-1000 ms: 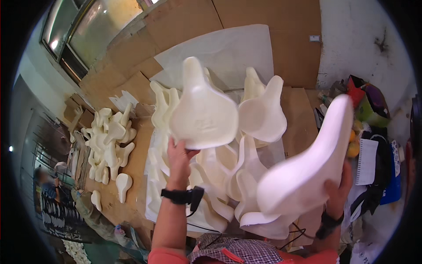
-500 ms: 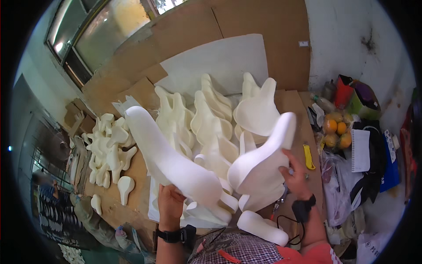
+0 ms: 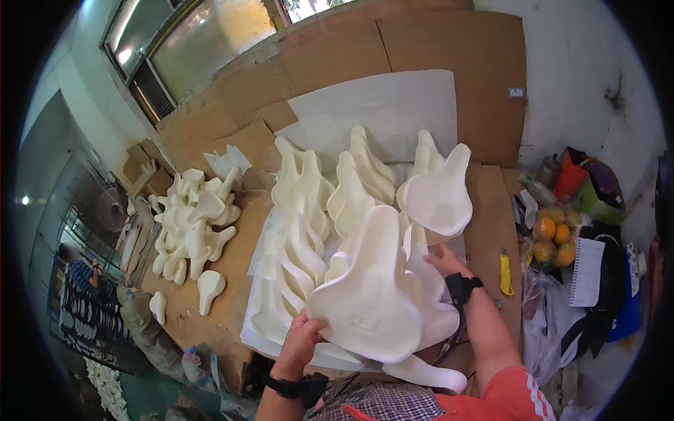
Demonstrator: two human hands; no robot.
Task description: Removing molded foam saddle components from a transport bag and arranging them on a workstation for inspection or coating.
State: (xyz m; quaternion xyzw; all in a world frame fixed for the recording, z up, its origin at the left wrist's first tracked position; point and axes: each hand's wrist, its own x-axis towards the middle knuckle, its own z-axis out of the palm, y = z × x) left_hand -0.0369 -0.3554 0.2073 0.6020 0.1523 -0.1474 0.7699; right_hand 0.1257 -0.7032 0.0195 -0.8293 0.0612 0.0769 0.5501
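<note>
My left hand point(image 3: 303, 338) grips the wide lower edge of a cream foam saddle-shaped piece point(image 3: 372, 288), which lies tilted on top of the rows of like pieces point(image 3: 309, 203) on the white sheet point(image 3: 393, 112). My right hand point(image 3: 444, 258) reaches in behind that piece, its fingers mostly hidden by the foam, touching the stacked pieces there. Another foam piece point(image 3: 439, 193) stands upright just beyond my right hand. A black band is on each wrist.
A second heap of foam pieces point(image 3: 196, 217) lies on the cardboard-covered table at the left. A yellow utility knife point(image 3: 505, 272) lies to the right. Bags, oranges point(image 3: 551, 238) and a notebook point(image 3: 586, 270) crowd the right edge. A person stands far left below.
Both foam pieces I held up have come down. The left one now rests on the stacks, and my right hand has let go of its piece and moved in behind.
</note>
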